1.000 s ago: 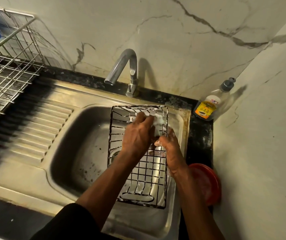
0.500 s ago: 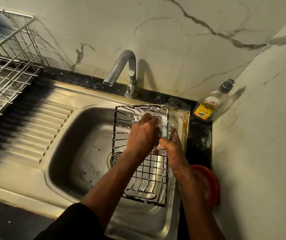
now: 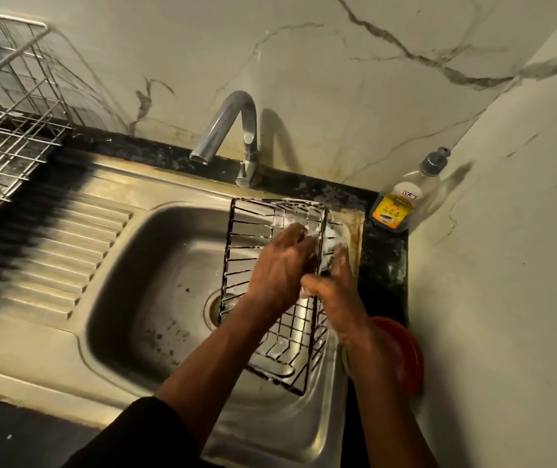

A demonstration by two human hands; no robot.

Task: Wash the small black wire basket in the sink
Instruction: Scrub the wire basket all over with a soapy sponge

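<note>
The small black wire basket (image 3: 290,336), rectangular and flecked with white suds, leans tilted in the right side of the sink (image 3: 125,265). The right hand (image 3: 334,292) pinches its right wall. The left hand's (image 3: 283,261) fingers curl inside; I cannot tell round what.

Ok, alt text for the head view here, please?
Two bare hands wash a sudsy black wire basket propped in a steel sink: the right hand pinches its side wall while the curled left hand scrubs inside. No water leaves the tap; a dish-gel pump bottle stands in the corner.
</note>
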